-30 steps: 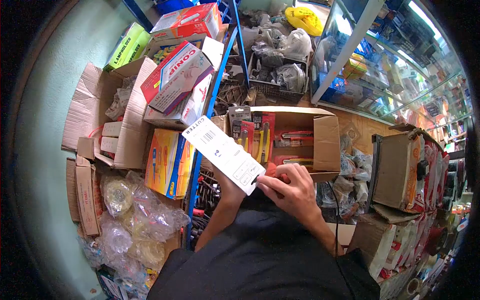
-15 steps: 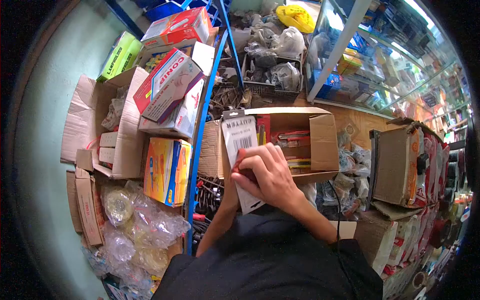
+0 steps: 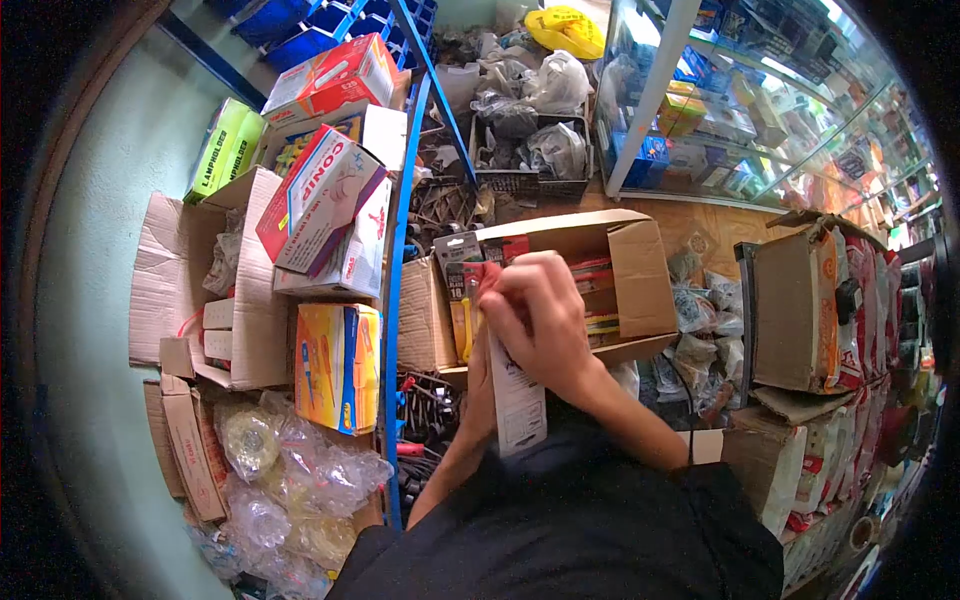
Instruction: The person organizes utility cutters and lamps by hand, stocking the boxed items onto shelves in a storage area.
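Over the open cardboard box [image 3: 635,275] I hold packaged cutter goods close to my body. My left hand [image 3: 480,395] grips the white printed card [image 3: 518,405] from below, its fingers mostly hidden behind it. The fingers of my right hand [image 3: 545,320] are pinched round a small red cloth [image 3: 485,275] at the card's upper part. Just left of that hand shows a dark cutter pack [image 3: 457,265] marked 18, with a yellow cutter in it. Inside the box lie several red and yellow packs [image 3: 597,275].
Left of a blue shelf post [image 3: 397,300] are stacked boxes, including a red and white carton [image 3: 318,200] and a screwdriver box [image 3: 338,368]. Bagged goods [image 3: 545,90] fill a crate ahead. A glass display case [image 3: 730,110] and opened cartons [image 3: 795,315] stand to the right.
The cutter pack has turned from its barcoded white back, so a dark front and yellow cutter now show. My right hand with the red cloth has moved slightly up. The view has shifted a little.
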The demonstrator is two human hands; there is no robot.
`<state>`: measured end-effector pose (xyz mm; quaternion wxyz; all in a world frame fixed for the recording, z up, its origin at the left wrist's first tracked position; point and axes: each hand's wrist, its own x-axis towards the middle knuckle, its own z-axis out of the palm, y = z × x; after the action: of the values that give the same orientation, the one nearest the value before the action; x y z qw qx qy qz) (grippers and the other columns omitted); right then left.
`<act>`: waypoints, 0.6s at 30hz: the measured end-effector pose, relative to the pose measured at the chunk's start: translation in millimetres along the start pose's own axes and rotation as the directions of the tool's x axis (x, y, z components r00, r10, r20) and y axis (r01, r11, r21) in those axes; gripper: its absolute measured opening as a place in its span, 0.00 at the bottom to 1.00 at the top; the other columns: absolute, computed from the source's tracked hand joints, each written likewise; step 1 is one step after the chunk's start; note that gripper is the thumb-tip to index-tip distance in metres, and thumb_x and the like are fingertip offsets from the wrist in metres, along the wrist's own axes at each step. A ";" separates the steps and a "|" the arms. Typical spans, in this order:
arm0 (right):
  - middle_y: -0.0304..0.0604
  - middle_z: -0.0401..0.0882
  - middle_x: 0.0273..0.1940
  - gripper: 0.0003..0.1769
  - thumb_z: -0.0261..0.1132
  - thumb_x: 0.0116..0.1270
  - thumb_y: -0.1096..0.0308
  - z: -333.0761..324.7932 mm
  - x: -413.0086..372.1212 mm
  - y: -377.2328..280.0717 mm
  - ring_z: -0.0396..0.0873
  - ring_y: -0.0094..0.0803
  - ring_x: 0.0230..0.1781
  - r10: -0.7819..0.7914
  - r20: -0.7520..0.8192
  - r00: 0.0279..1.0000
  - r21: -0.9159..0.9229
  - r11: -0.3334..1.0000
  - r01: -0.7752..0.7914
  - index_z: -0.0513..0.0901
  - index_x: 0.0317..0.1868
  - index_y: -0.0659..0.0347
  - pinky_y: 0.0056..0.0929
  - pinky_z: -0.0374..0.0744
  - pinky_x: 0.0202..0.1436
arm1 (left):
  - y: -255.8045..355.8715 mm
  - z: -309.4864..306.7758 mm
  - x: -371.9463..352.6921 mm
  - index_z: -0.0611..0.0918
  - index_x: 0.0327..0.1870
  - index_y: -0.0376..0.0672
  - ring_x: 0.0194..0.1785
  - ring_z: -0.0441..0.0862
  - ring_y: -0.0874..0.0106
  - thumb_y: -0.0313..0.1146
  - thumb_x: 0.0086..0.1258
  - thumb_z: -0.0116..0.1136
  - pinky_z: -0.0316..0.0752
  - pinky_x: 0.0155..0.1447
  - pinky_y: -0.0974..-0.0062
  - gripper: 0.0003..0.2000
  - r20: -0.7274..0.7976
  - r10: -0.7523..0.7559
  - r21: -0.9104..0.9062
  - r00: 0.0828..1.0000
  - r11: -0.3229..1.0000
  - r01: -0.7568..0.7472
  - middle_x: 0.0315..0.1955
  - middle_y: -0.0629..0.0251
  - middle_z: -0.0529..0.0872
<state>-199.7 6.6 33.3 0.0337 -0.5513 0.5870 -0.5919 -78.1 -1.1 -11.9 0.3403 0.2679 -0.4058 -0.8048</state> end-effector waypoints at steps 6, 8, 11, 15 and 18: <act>0.47 0.78 0.42 0.10 0.71 0.69 0.68 3.0 -21.4 -20.4 0.77 0.48 0.43 0.033 0.096 0.995 -0.153 0.988 -0.018 0.77 0.44 0.60 0.45 0.75 0.50 | 0.6 3.0 6.4 0.69 0.70 0.40 0.44 0.80 0.75 0.48 0.86 0.44 0.76 0.43 0.77 0.23 -0.031 0.020 0.032 0.999 0.999 -0.019 0.48 0.64 0.79; 0.47 0.78 0.42 0.11 0.71 0.69 0.67 -5.1 -17.9 -17.0 0.77 0.47 0.42 -0.003 0.171 0.985 -0.140 0.990 0.027 0.77 0.44 0.61 0.43 0.76 0.48 | 1.8 2.5 5.1 0.69 0.69 0.40 0.42 0.80 0.76 0.49 0.86 0.45 0.76 0.40 0.78 0.23 -0.024 0.010 0.026 1.000 1.000 -0.009 0.47 0.64 0.79; 0.44 0.77 0.41 0.10 0.71 0.69 0.66 -1.2 -9.0 -13.6 0.77 0.43 0.41 0.064 0.045 0.997 -0.076 0.995 -0.060 0.78 0.43 0.60 0.42 0.76 0.45 | -3.1 1.6 4.6 0.70 0.67 0.40 0.38 0.81 0.77 0.49 0.86 0.46 0.76 0.37 0.79 0.22 -0.018 0.000 -0.007 1.000 1.000 0.000 0.45 0.65 0.79; 0.45 0.77 0.42 0.12 0.73 0.69 0.66 -13.8 -2.7 -23.8 0.79 0.44 0.39 0.161 -0.027 0.987 0.223 0.963 -0.151 0.79 0.44 0.61 0.39 0.78 0.43 | -4.2 -1.4 6.2 0.71 0.66 0.40 0.34 0.81 0.78 0.49 0.85 0.47 0.76 0.32 0.81 0.22 -0.029 -0.021 -0.079 0.999 0.997 0.018 0.42 0.66 0.79; 0.45 0.76 0.41 0.15 0.74 0.68 0.64 -38.2 -1.2 -31.2 0.79 0.37 0.42 0.054 0.290 0.955 -0.017 0.999 -0.052 0.79 0.47 0.61 0.34 0.78 0.47 | -22.4 -21.5 1.2 0.71 0.67 0.39 0.49 0.83 0.68 0.48 0.85 0.48 0.82 0.52 0.69 0.23 0.035 -0.103 -0.410 0.994 0.905 0.109 0.50 0.58 0.80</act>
<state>-206.7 42.2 66.8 0.1328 -0.6165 0.5930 -0.5006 -71.1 -2.3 -42.1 0.3423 0.2067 -0.2143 -0.8912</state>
